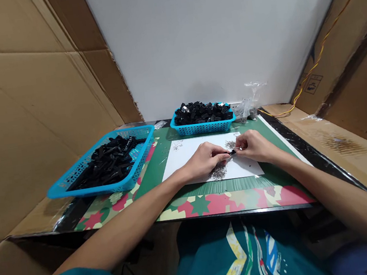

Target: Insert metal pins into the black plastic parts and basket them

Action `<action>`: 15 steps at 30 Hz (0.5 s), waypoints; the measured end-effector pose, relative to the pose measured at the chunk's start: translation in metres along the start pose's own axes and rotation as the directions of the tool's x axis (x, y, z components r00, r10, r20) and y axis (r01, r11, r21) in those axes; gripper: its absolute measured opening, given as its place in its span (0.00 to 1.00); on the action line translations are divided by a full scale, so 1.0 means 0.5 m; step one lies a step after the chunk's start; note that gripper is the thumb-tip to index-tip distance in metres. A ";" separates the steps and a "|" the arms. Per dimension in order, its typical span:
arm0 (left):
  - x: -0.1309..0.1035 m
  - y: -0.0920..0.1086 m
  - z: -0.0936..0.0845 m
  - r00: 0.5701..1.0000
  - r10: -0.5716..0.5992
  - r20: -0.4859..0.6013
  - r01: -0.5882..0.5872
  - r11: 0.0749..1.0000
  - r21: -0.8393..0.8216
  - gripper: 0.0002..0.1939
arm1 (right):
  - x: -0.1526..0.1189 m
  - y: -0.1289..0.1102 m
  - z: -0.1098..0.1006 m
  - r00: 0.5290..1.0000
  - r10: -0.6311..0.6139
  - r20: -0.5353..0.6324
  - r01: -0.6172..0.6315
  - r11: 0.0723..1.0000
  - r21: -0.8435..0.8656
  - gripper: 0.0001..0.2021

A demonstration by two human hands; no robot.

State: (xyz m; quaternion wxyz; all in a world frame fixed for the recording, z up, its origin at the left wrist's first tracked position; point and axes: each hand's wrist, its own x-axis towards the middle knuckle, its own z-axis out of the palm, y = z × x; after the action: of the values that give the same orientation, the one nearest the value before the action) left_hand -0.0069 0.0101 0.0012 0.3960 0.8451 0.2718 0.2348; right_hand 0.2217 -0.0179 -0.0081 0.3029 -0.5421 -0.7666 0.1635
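Over a white sheet (180, 160) my left hand (206, 158) pinches a small black piece (232, 152) between thumb and fingers. At the right end of that piece, my right hand (251, 145) has its fingertips closed; a thin, light-coloured bit shows there, too small to make out. One pile of tiny metal parts (218, 172) lies just below my left hand. Behind the fingers is another pile of them (230, 144). A few more small bits (178, 146) are scattered at the sheet's upper left.
A large blue basket (88, 190) of long black pieces stands at the left. Another blue basket (204, 128), heaped with short black pieces, is at the back beside a clear plastic bag (247, 108). Cardboard walls flank the table; a yellow wire (323, 47) hangs at the right.
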 end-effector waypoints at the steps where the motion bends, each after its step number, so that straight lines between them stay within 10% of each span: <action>1: 0.000 0.000 0.000 1.000 0.002 0.000 -0.002 1.000 -0.009 0.17 | 0.000 0.000 0.001 1.000 -0.008 0.000 0.008 1.000 -0.002 0.05; 15: -0.001 -0.004 -0.003 0.995 0.090 -0.042 -0.085 0.990 0.112 0.13 | -0.003 0.019 -0.046 0.987 -0.013 0.160 0.006 0.999 0.045 0.19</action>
State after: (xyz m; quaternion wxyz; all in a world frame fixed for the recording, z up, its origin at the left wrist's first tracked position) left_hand -0.0089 0.0116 0.0005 0.3315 0.8711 0.2563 0.2562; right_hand 0.2435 -0.0175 0.0034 0.2529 -0.5167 -0.7872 0.2222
